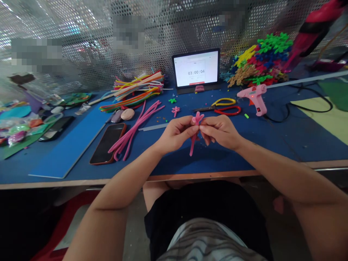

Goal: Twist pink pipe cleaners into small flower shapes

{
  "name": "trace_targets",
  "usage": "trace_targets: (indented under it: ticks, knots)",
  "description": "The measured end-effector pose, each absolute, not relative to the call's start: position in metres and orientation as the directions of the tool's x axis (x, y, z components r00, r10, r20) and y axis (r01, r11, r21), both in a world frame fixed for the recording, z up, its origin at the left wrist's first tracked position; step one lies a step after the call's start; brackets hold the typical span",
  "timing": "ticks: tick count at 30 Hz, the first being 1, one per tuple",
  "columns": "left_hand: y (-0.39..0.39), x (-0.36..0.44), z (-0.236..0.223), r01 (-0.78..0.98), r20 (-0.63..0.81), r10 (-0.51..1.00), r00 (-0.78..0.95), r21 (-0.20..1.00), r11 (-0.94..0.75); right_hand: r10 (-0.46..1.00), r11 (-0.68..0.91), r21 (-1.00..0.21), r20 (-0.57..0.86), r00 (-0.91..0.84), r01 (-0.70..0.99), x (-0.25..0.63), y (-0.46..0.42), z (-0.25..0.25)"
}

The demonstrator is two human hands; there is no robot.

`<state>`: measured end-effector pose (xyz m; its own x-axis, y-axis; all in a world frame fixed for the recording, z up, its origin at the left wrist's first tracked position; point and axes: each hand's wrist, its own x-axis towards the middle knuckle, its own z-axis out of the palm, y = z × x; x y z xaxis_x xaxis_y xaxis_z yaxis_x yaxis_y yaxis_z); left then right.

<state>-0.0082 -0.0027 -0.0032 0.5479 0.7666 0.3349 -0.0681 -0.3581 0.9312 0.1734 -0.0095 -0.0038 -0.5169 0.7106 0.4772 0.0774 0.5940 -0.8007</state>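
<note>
Held above the blue table, a pink chenille stem figure (pixel 194 136) with a looped, flower-like top is pinched between both hands. My left hand (pixel 176 134) grips it from one side, and my right hand (pixel 220 132) pinches the loops from the other. Fingers hide part of the twist at its centre. To the left of my left hand lie loose pink chenille stems (pixel 130 127), and a small pink twisted piece (pixel 175 111) sits beyond my hands.
Beyond my hands are yellow-handled and red-handled scissors (pixel 217 108), a pink glue gun (pixel 252 98) and a tablet (pixel 195 69) showing a timer. A phone (pixel 107 143) lies at the left, near bundled multicoloured chenille stems (pixel 136 90). Colourful shapes (pixel 258 59) are heaped at the back right.
</note>
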Motion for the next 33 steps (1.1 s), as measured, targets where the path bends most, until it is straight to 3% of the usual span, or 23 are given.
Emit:
trace_targets:
  ticks: [2, 4, 6, 8, 12, 14, 22, 33]
  knots:
    - [-0.002, -0.011, -0.003, 0.017, 0.402, 0.748, 0.528, 0.876, -0.483, 0.819, 0.294, -0.951, 0.302, -0.488, -0.096, 0.167, -0.012, -0.006]
    - [-0.001, -0.012, -0.004, 0.074, 0.457, 0.718, 0.525, 0.816, -0.573, 0.857, 0.075, -0.977, 0.165, -0.488, -0.199, 0.163, -0.012, -0.007]
    - [0.001, -0.013, -0.006, 0.095, 0.48, 0.697, 0.533, 0.785, -0.612, 0.848, -0.037, -0.974, 0.087, -0.523, -0.223, 0.161, -0.011, -0.006]
    - [0.003, -0.013, -0.006, 0.062, 0.482, 0.702, 0.524, 0.801, -0.596, 0.831, -0.029, -0.979, 0.089, -0.549, -0.203, 0.163, -0.009, -0.003]
    - [0.003, -0.01, -0.004, -0.091, 0.433, 0.726, 0.533, 0.883, -0.46, 0.794, 0.184, -0.973, 0.232, -0.562, -0.141, 0.171, -0.005, 0.002]
    - [0.002, -0.009, -0.003, -0.125, 0.399, 0.727, 0.56, 0.907, -0.401, 0.78, 0.217, -0.968, 0.248, -0.574, -0.124, 0.173, -0.005, 0.002]
    - [-0.001, -0.01, -0.004, -0.119, 0.344, 0.712, 0.612, 0.93, -0.347, 0.767, -0.011, -0.987, 0.096, -0.635, -0.162, 0.172, -0.003, 0.001]
    - [-0.007, -0.008, 0.0, -0.215, 0.332, 0.731, 0.596, 0.943, -0.253, 0.703, -0.025, -0.953, 0.198, -0.683, -0.302, 0.173, -0.007, -0.002]
